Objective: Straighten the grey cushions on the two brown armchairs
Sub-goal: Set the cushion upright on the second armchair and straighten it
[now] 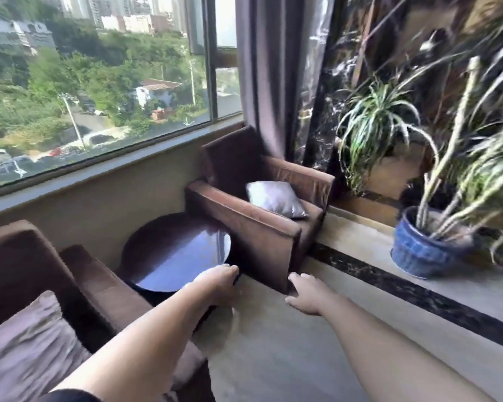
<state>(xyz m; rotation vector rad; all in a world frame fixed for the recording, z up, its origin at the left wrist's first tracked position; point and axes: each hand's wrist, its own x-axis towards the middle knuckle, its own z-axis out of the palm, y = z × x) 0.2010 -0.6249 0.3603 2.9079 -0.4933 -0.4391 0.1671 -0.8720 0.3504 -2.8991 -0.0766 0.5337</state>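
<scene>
A satiny square grey cushion (275, 198) lies skewed on the seat of the far armchair (256, 230), which is brown and boxy. The creased second cushion (32, 352), on the near armchair (21, 265), is cut off by the frame's edge. A round, glossy dark table (174, 250) stands between the chairs. The left hand (215, 287) and right hand (304, 297) reach forward, each grip slack and empty.

Forearms (145, 338) bare; dark sleeve (70, 398) (left arm).

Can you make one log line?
left hand: empty | right hand: empty, outstretched | shiny grey square cushion: untouched on far brown fabric armchair
</scene>
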